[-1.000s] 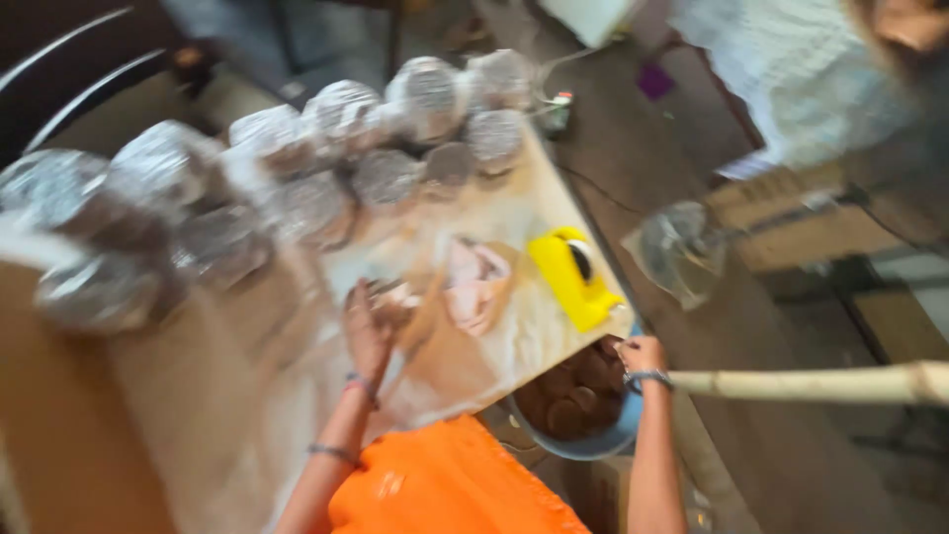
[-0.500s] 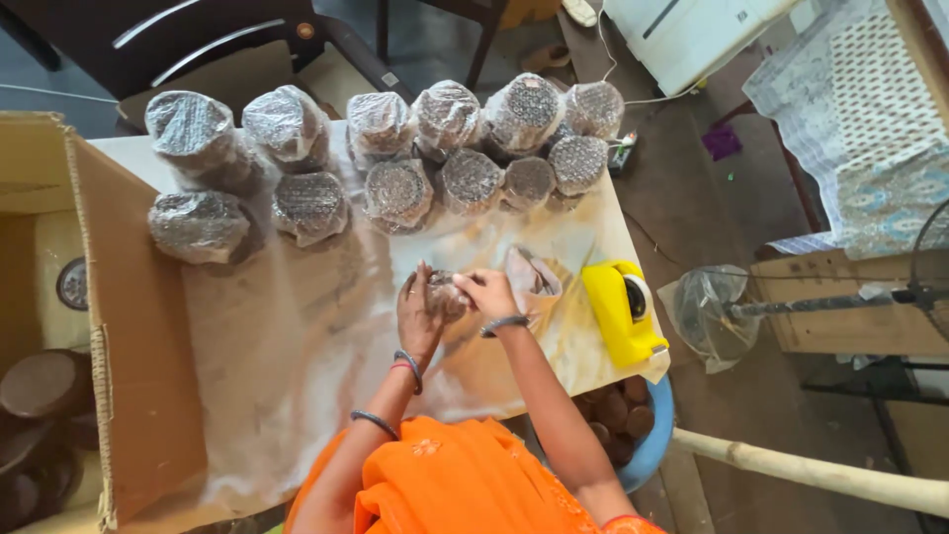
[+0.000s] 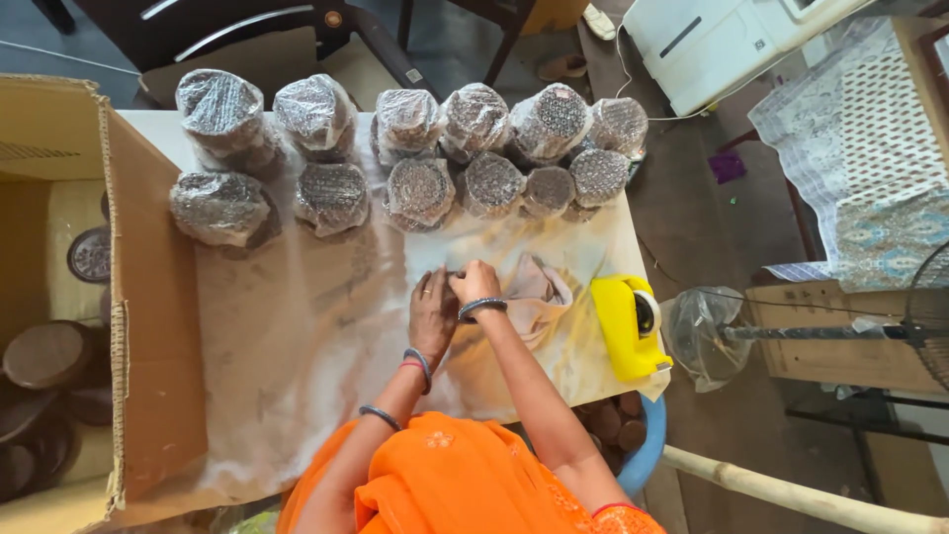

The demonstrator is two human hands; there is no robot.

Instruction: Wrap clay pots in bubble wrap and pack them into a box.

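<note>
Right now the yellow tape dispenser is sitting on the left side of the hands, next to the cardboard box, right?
Not quite. The head view shows the yellow tape dispenser on the right side of the hands, left hand and right hand, near the table's right edge, far from the cardboard box.

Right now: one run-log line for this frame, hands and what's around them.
left hand: flat on plastic sheet | right hand: closed at sheet, contents hidden | yellow tape dispenser: to the right | wrapped bundles: far edge | cardboard box: left

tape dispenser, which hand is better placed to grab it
Right, probably. The right hand lies nearer the yellow tape dispenser, which sits on that side of the table; the left hand would have to cross over.
</note>
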